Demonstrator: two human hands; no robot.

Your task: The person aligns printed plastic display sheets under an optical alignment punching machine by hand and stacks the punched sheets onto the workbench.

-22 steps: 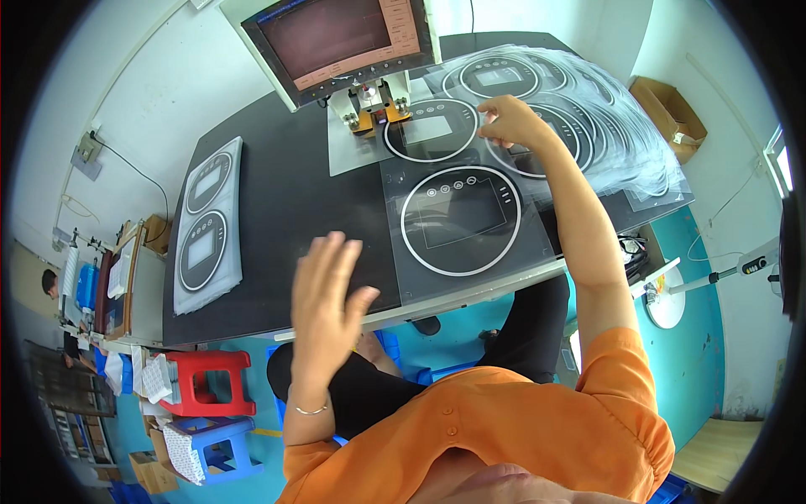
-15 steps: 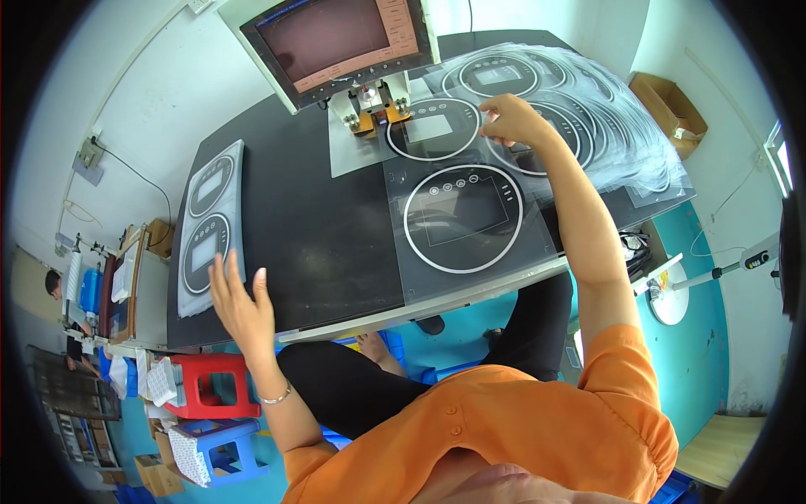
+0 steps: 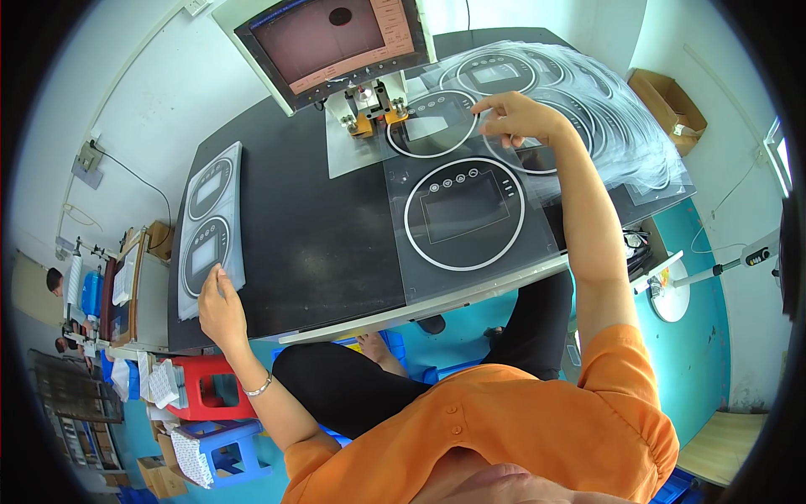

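A clear sheet printed with two white rings, black panels and small round icons (image 3: 464, 215) lies on the dark table, its far end at a small machine head with gold-coloured jaws (image 3: 375, 123). My right hand (image 3: 527, 119) is over the right side of its far ring, index finger reaching out, thumb apart, other fingers bent. At the table's left edge is a stack of similar sheets (image 3: 209, 196). My left hand (image 3: 222, 309) is at that stack's near right corner, fingers straight and close together; its thumb is hard to make out.
A monitor (image 3: 323, 40) sits above the machine head. Many loose printed sheets (image 3: 621, 126) are heaped at the right back, with a cardboard box (image 3: 667, 109) beyond. Red and blue stools (image 3: 201, 386) stand at lower left. Two people are visible far left.
My left hand has dropped to the stack's near corner, its fingers drawing together. The sheet has shifted slightly away from me, and a dark round spot has appeared on the monitor.
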